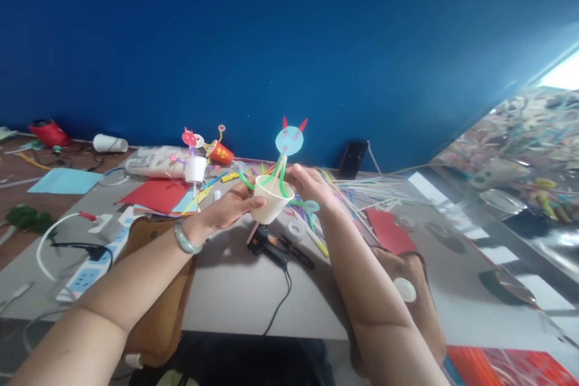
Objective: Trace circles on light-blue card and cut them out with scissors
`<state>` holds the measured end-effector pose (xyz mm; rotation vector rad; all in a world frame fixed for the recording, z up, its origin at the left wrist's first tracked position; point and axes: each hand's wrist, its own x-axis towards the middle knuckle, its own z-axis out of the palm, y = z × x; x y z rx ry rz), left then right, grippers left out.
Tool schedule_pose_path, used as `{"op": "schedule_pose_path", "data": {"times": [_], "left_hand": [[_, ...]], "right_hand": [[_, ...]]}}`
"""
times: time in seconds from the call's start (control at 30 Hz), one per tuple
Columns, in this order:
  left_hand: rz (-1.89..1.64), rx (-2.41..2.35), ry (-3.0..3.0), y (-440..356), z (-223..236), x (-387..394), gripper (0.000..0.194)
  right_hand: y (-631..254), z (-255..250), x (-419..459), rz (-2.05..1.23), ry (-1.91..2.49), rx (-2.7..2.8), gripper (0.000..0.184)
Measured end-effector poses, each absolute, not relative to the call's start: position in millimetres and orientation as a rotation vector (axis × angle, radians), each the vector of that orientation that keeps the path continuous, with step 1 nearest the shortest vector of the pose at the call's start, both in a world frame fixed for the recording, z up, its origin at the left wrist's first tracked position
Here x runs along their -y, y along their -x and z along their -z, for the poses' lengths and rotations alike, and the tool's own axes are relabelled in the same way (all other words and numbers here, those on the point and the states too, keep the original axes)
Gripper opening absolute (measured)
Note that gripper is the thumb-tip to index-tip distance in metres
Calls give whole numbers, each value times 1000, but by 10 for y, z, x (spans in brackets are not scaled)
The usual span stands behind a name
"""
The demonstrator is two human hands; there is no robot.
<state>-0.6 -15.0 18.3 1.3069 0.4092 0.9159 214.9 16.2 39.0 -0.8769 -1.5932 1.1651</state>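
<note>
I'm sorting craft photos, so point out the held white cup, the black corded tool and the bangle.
Held white cup [272, 208]: head view, front of its wall.
Black corded tool [274, 253]: head view, its body.
Bangle [181, 241]: head view, its band.

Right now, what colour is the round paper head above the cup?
Light blue; it shows best in the head view.

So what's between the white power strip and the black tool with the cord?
In the head view, a brown bag partly under the left forearm, then a bare bit of grey table.
</note>
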Motion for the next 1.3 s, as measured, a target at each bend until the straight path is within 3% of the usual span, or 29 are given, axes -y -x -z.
{"op": "schedule_pose_path", "data": {"times": [0.2, 0.7, 0.93, 1.3], "left_hand": [[-903, -438, -1271, -35, -103, 138, 51], [-716, -505, -1076, 13, -91, 98, 45], [-812, -630, -1071, 8, -80, 84, 49], [-963, -688, -1160, -35, -50, 57, 48]], "right_hand": [[-2108, -421, -103, -976, 958, 1668, 44], [-2101, -485, -22, -1093, 891, 1646, 32], [-2099, -409, -140, -1142, 889, 1650, 42], [-2124, -382, -125, -1135, 1098, 1626, 42]]}}
